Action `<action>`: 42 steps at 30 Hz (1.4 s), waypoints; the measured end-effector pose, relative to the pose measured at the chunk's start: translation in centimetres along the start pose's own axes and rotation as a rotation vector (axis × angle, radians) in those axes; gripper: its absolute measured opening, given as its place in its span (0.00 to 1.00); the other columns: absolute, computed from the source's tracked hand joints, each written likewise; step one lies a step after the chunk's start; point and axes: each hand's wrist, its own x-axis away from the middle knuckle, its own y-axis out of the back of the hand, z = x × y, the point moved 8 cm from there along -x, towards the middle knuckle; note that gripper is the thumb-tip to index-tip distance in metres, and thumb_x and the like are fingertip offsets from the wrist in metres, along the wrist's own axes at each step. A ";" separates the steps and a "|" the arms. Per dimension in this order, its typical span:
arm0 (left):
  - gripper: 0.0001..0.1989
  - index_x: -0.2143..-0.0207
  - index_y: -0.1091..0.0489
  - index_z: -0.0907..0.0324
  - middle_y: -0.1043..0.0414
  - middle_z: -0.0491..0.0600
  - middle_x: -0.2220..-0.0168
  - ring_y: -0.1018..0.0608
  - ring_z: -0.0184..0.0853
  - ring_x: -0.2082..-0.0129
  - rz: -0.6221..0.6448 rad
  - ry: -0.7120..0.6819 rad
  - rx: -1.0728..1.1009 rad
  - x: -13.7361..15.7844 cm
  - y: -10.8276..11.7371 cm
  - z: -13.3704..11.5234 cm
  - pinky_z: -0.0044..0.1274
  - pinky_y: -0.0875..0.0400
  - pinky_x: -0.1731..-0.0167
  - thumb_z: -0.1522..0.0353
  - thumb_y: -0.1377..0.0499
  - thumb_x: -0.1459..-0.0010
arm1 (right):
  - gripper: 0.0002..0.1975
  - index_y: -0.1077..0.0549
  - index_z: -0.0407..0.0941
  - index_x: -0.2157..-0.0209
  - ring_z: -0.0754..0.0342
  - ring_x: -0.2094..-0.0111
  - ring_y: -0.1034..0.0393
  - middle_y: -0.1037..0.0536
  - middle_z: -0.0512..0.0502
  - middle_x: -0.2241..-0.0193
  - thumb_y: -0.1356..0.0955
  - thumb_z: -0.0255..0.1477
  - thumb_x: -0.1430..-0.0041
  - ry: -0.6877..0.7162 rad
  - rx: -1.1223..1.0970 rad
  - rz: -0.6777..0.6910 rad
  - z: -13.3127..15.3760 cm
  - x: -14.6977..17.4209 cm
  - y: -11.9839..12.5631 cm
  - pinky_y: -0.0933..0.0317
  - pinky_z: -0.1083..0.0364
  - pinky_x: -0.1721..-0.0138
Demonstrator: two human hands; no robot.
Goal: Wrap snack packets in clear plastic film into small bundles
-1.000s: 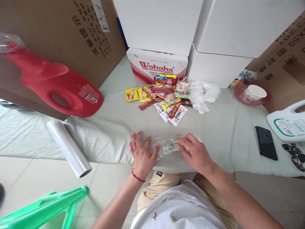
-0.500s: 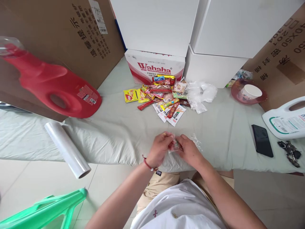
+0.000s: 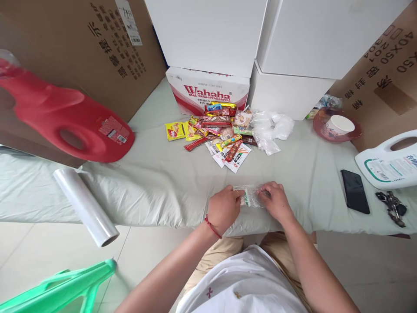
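Note:
Near the front edge of the cloth-covered table, my left hand [image 3: 225, 208] is closed on one end of a clear plastic bag [image 3: 254, 196]. Something white with green marks shows through the film beside those fingers; its kind I cannot make out. My right hand [image 3: 276, 201] pinches the bag's other end, so the film stretches between the two hands. Beyond them lies a pile of wrapped snacks [image 3: 224, 130], with yellow, red and white packets. Touching the pile on its right is a bunch of clear plastic bags [image 3: 273, 128].
A Wahaha carton [image 3: 208, 93] and white boxes [image 3: 211, 34] stand at the back. On the left are a red jug [image 3: 74, 117] and a plastic film roll [image 3: 86, 208]. A paper cup [image 3: 340, 124], phone [image 3: 355, 191], white jug [image 3: 387, 165] and keys [image 3: 392, 208] sit right.
My hands were close together over the small clear packaging. They have moved apart, the right hand to the right, and the bag now lies stretched between them. The view has shifted slightly.

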 end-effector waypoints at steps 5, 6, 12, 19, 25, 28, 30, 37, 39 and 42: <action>0.15 0.52 0.21 0.50 0.30 0.54 0.55 0.28 0.46 0.51 -0.158 -0.033 0.011 -0.2 0.5 0.8 0.37 0.31 0.53 0.70 0.36 0.43 | 0.20 0.24 0.45 0.57 0.47 0.56 0.29 0.25 0.38 0.54 0.34 0.47 0.37 -0.029 -0.195 -0.101 0.4 -0.5 1.1 0.35 0.50 0.58; 0.20 0.48 0.24 0.51 0.31 0.55 0.50 0.29 0.46 0.48 -0.178 -0.012 0.062 -0.3 0.4 1.3 0.38 0.31 0.50 0.70 0.36 0.44 | 0.23 0.25 0.45 0.53 0.47 0.58 0.28 0.25 0.38 0.55 0.33 0.49 0.38 -0.070 -0.167 -0.086 0.1 -0.5 1.1 0.35 0.51 0.60; 0.32 0.39 0.35 0.60 0.35 0.61 0.40 0.25 0.45 0.46 -0.069 0.127 0.196 -1.3 -0.8 3.4 0.32 0.29 0.51 0.64 0.35 0.46 | 0.17 0.24 0.46 0.64 0.52 0.74 0.32 0.25 0.50 0.76 0.30 0.46 0.43 -0.176 -0.168 0.147 -0.2 -0.4 -1.1 0.42 0.56 0.72; 0.11 0.61 0.28 0.60 0.26 0.54 0.58 0.23 0.41 0.61 0.103 0.141 0.108 -2.2 -0.7 2.5 0.28 0.32 0.63 0.64 0.36 0.46 | 0.07 0.23 0.45 0.67 0.52 0.67 0.28 0.23 0.47 0.68 0.31 0.34 0.40 -0.008 -0.386 0.011 6.0 0.2 -1.4 0.35 0.55 0.64; 0.07 0.68 0.33 0.58 0.29 0.48 0.66 0.27 0.36 0.64 0.062 0.125 0.396 -1.7 -0.8 3.7 0.27 0.32 0.64 0.74 0.42 0.52 | 0.17 0.24 0.44 0.48 0.49 0.59 0.27 0.27 0.39 0.58 0.39 0.29 0.30 0.267 -0.222 0.093 10.4 3.4 -3.9 0.29 0.50 0.55; 0.11 0.63 0.33 0.58 0.29 0.47 0.64 0.27 0.35 0.62 0.206 0.159 0.884 -1.0 -1.5 4.3 0.27 0.29 0.62 0.70 0.40 0.52 | 0.20 0.28 0.43 0.40 0.46 0.53 0.30 0.30 0.36 0.54 0.38 0.32 0.29 0.388 -0.116 0.087 10.7 5.0 -4.4 0.29 0.46 0.50; 0.13 0.62 0.35 0.57 0.31 0.46 0.65 0.27 0.34 0.64 0.251 0.240 1.107 -0.6 -1.9 4.6 0.27 0.28 0.64 0.62 0.38 0.48 | 0.23 0.33 0.42 0.36 0.42 0.49 0.33 0.30 0.33 0.48 0.37 0.32 0.30 0.457 0.029 0.057 10.7 6.1 -4.9 0.31 0.42 0.47; 0.13 0.70 0.40 0.55 0.40 0.40 0.76 0.36 0.30 0.74 -0.012 0.292 0.625 -1.1 -1.7 5.1 0.21 0.38 0.75 0.61 0.37 0.44 | 0.27 0.35 0.43 0.34 0.34 0.33 0.47 0.42 0.32 0.31 0.34 0.31 0.32 0.734 0.317 0.093 9.1 11.3 -6.0 0.42 0.32 0.37; 0.13 0.69 0.40 0.55 0.41 0.40 0.75 0.35 0.30 0.74 -0.011 0.316 0.657 -1.1 -2.0 5.1 0.20 0.36 0.78 0.63 0.37 0.44 | 0.25 0.35 0.45 0.35 0.37 0.32 0.46 0.39 0.35 0.32 0.34 0.30 0.32 0.780 0.230 0.124 8.4 12.0 -4.9 0.42 0.33 0.36; 0.15 0.65 0.41 0.54 0.43 0.40 0.72 0.34 0.30 0.74 -0.001 0.354 0.758 -1.1 -2.3 5.2 0.19 0.34 0.81 0.64 0.35 0.46 | 0.29 0.40 0.48 0.32 0.42 0.35 0.39 0.33 0.36 0.36 0.35 0.26 0.32 0.694 0.113 -0.030 7.4 10.7 -2.2 0.37 0.38 0.38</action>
